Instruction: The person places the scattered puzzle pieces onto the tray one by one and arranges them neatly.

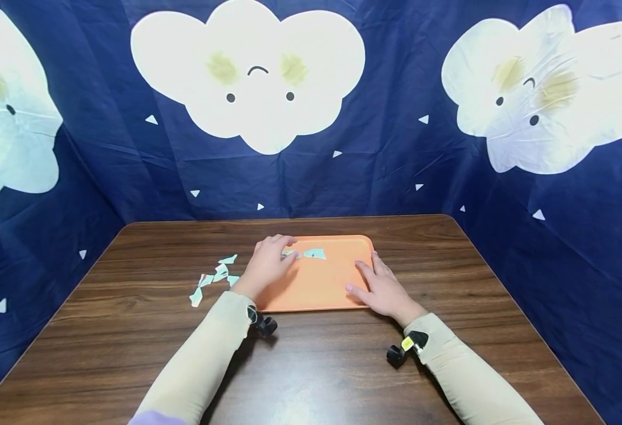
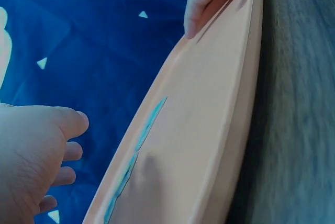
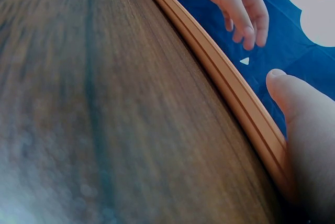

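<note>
Hovering our left hand (image 1: pixel 269 264), loosely parted, over orange tray (image 1: pixel 321 286) near paper scraps (image 1: pixel 314 254); our right hand (image 1: pixel 388 290), spread, at tray's right side.

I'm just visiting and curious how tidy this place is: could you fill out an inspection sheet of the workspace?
Surface: brown wood-grain table.
Job's things: orange tray; two pale blue pieces near its far edge, one partly hidden by a hand; several loose scraps on the table to its left.
Clutter: nothing seen.
Grippers: bare hands; left hand hovers over the tray's left part, right hand is at its right edge.
Cables: nothing seen.
Surroundings: dark blue fabric with white clouds and small triangles.
</note>
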The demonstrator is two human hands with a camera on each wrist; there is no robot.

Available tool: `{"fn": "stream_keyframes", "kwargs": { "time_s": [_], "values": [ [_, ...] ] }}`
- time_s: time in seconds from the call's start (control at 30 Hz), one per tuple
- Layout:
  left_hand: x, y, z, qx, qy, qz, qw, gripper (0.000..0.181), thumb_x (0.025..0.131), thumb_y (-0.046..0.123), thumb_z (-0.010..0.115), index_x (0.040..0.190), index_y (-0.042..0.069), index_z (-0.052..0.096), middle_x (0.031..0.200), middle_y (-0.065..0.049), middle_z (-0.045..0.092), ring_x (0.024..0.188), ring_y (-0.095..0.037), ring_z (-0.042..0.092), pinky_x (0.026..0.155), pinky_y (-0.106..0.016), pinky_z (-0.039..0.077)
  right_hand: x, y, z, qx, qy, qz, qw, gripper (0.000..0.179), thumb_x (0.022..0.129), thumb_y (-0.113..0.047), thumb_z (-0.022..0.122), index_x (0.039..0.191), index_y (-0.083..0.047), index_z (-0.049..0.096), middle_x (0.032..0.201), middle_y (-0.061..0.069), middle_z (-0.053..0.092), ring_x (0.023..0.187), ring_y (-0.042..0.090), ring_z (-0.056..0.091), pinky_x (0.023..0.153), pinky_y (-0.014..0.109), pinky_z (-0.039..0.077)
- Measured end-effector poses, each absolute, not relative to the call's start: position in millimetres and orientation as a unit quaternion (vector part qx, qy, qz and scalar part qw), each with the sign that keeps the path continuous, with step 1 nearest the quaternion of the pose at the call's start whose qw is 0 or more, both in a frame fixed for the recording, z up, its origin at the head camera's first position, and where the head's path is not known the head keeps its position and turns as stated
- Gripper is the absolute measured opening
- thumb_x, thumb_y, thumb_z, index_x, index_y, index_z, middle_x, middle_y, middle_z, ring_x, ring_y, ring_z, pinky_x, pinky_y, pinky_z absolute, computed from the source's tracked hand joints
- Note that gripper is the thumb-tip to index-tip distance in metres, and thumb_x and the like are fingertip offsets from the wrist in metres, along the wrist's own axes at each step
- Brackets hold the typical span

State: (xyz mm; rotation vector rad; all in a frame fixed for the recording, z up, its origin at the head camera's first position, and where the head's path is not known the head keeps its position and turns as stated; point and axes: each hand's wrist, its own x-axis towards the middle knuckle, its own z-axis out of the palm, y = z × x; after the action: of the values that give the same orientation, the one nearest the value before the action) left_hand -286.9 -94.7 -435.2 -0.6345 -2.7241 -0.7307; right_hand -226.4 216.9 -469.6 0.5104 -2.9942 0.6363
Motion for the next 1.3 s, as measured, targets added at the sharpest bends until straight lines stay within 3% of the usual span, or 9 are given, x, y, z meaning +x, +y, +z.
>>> {"fn": "stream_keyframes", "kwargs": {
  "time_s": [0.4,0.6,1.03,1.3],
  "values": [
    [-275,-137,-446,-0.178,-0.938,-0.261,0.144,0.030,0.097,0.024,0.065,0.124,0.011,0.069,0.122,-0.009,0.067,0.114,-0.035,0.058,0.102,-0.057,0.037,-227,216,-470,0.168,-0.964,0.206,0.023,0.083,0.095,-0.069,0.047,0.157,-0.014,0.038,0.165,0.029,0.008,0.150,0.045,0.018,0.117,0.060,0.024],
    [-269,-156,-453,-0.192,-0.928,-0.264,0.179,0.029,0.093,0.019,0.067,0.119,0.007,0.070,0.115,-0.011,0.069,0.107,-0.035,0.060,0.095,-0.057,0.040,-226,217,-469,0.170,-0.963,0.207,0.022,0.083,0.095,-0.067,0.049,0.156,-0.013,0.038,0.164,0.030,0.009,0.151,0.045,0.017,0.117,0.060,0.023],
    [-249,-218,-469,-0.183,-0.940,-0.224,0.180,0.026,0.093,0.019,0.066,0.117,0.009,0.070,0.118,-0.012,0.068,0.115,-0.036,0.056,0.102,-0.060,0.034,-227,215,-471,0.167,-0.961,0.217,0.022,0.081,0.095,-0.068,0.048,0.156,-0.015,0.039,0.165,0.028,0.008,0.150,0.046,0.018,0.116,0.061,0.024],
    [-241,-231,-477,-0.199,-0.943,-0.207,0.167,0.033,0.091,0.025,0.068,0.120,0.010,0.069,0.125,-0.013,0.067,0.117,-0.036,0.054,0.102,-0.062,0.032,-228,217,-473,0.169,-0.962,0.211,0.029,0.082,0.095,-0.068,0.050,0.155,-0.014,0.041,0.164,0.030,0.010,0.148,0.050,0.021,0.114,0.063,0.026]
  ]
}}
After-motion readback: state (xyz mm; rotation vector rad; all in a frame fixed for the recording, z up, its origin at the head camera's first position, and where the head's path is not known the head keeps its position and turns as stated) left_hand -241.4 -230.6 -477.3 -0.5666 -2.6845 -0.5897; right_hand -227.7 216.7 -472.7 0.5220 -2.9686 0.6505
